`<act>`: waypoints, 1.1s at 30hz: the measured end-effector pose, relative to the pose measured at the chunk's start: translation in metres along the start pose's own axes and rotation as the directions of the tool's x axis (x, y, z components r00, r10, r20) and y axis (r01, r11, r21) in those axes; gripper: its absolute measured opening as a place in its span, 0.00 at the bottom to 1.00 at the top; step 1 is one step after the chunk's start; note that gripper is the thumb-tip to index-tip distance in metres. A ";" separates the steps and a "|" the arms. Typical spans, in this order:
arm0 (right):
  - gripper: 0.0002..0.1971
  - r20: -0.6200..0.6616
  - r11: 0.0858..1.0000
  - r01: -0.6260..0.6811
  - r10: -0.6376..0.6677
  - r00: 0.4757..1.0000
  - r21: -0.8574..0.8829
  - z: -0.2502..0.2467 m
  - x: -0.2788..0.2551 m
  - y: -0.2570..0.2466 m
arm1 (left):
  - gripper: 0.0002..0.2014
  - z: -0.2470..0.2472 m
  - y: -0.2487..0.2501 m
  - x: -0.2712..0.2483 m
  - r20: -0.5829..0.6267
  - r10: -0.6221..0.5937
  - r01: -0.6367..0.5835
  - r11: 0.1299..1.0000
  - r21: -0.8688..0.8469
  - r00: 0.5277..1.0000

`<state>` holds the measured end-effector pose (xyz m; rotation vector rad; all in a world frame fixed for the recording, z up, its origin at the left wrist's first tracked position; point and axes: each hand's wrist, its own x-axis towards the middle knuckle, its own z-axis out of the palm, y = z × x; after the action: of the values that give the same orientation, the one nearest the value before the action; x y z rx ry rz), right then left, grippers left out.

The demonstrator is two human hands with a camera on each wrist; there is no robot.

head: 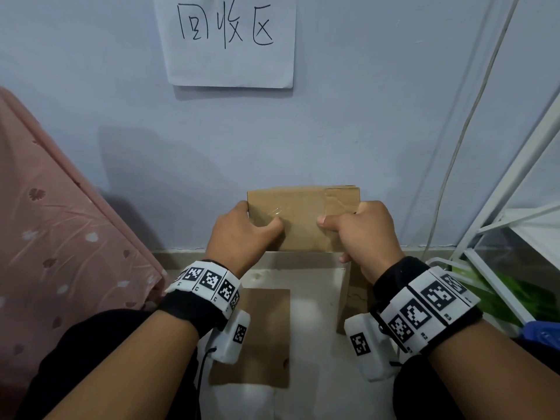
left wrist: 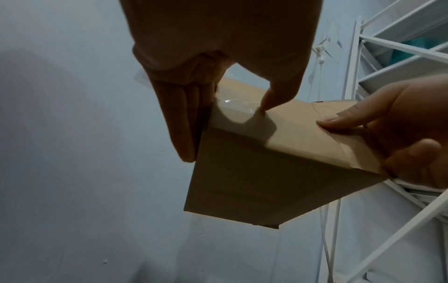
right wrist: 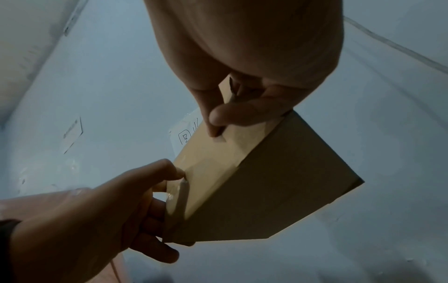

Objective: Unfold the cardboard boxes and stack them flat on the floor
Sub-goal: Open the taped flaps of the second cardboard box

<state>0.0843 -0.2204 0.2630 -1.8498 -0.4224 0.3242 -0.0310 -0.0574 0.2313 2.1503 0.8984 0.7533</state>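
Note:
I hold a small brown cardboard box up in front of the wall, with clear tape across its near face. My left hand grips its left end, thumb on the taped face and fingers behind. My right hand grips the right end the same way. In the left wrist view the box still has its folded shape, and the left thumb tip presses on the tape. The right wrist view shows the box held between both hands. A flat cardboard piece lies on the floor below.
Another cardboard piece stands on edge at the right of the floor. A white metal rack stands on the right, a pink cloth on the left. A paper sign hangs on the wall. A white cable runs down the wall.

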 end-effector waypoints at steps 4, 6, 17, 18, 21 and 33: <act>0.25 0.001 1.000 -0.005 0.005 1.000 0.001 0.001 -0.003 -0.001 | 0.21 -0.002 0.000 -0.001 0.005 0.012 -0.012 1.000 -0.008 1.000; 0.25 0.005 1.000 -0.001 0.001 1.000 0.004 0.002 -0.004 -0.001 | 0.24 -0.001 -0.002 -0.001 -0.002 -0.017 0.017 0.997 -0.069 1.000; 0.22 0.006 1.000 0.015 -0.015 1.000 -0.018 0.005 -0.009 0.003 | 0.23 -0.001 0.002 -0.002 -0.034 -0.022 0.022 1.000 0.013 0.999; 0.20 0.006 1.000 0.013 -0.013 1.000 -0.017 0.005 -0.009 0.003 | 0.24 -0.002 0.001 -0.003 -0.030 -0.016 0.016 1.000 0.013 0.999; 0.17 -0.003 1.000 0.009 -0.009 1.000 -0.015 0.004 -0.011 0.000 | 0.27 -0.002 0.001 -0.004 -0.028 -0.014 0.013 0.999 -0.046 1.000; 0.15 -0.007 0.995 -0.056 0.057 0.998 0.078 0.006 -0.011 0.001 | 0.23 0.004 -0.006 0.001 -0.007 -0.030 0.028 0.981 -0.190 1.000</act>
<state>0.0719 -0.2207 0.2600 -1.7886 -0.3471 0.3657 -0.0296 -0.0551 0.2246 1.9640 0.8263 0.8031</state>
